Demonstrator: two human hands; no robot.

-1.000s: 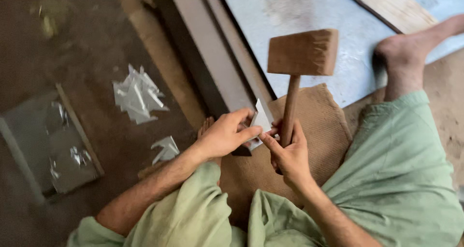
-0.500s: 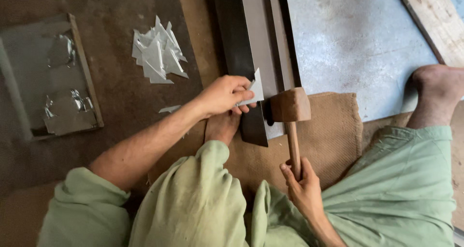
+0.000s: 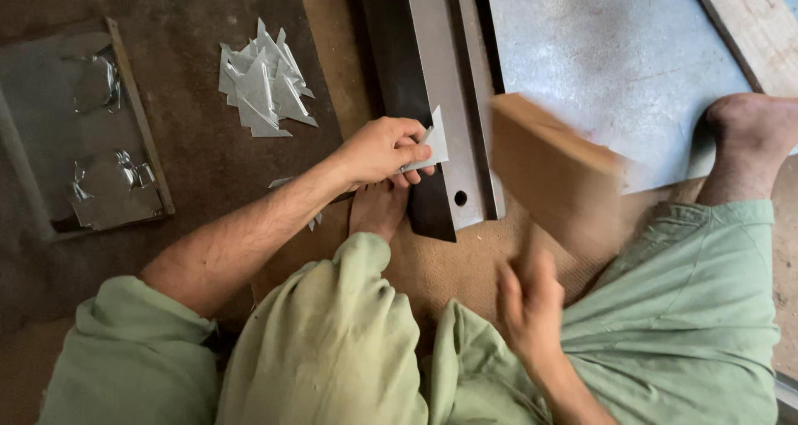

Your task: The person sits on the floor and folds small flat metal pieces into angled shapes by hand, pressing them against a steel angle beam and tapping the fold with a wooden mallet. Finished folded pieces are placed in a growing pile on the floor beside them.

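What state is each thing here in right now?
Left hand: pinching the metal piece.
Metal piece: held on the steel bar's edge.
Steel bar: lying flat on the floor.
Right hand: gripping the mallet, blurred.
Mallet: raised, blurred by motion.
Cut pieces: heaped loosely on the floor.
Metal sheet: flat, a foot on its edge.

A heap of cut sheet-metal triangles [image 3: 262, 84] lies on the dark floor [image 3: 183, 167]; a shallow tray [image 3: 83, 134] of crumpled scraps sits at left, well apart from a galvanised sheet [image 3: 607, 51] and wooden plank [image 3: 748, 22]
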